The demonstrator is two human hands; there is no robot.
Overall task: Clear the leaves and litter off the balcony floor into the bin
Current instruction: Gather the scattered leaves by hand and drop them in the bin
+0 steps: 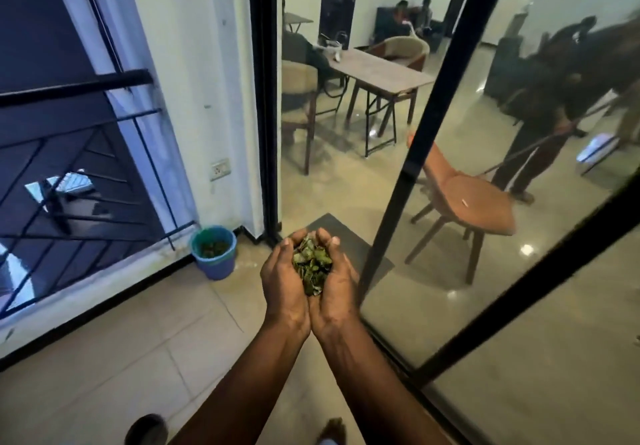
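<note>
A heap of green and brown leaves (311, 266) lies cupped between my two hands, held out in front of me above the tiled balcony floor (121, 358). My left hand (282, 282) curls round the heap's left side and my right hand (337, 282) round its right side, heels pressed together. A small blue bin (215, 254) with a green rim stands on the floor in the far corner by the railing, to the left of my hands and farther away. Some leaves lie inside it.
A black metal railing (86, 153) runs along the left edge. A glass sliding door with black frames (436, 126) stands on the right; the open doorway has a dark mat (346, 236). Inside are an orange chair (467, 202), tables and people.
</note>
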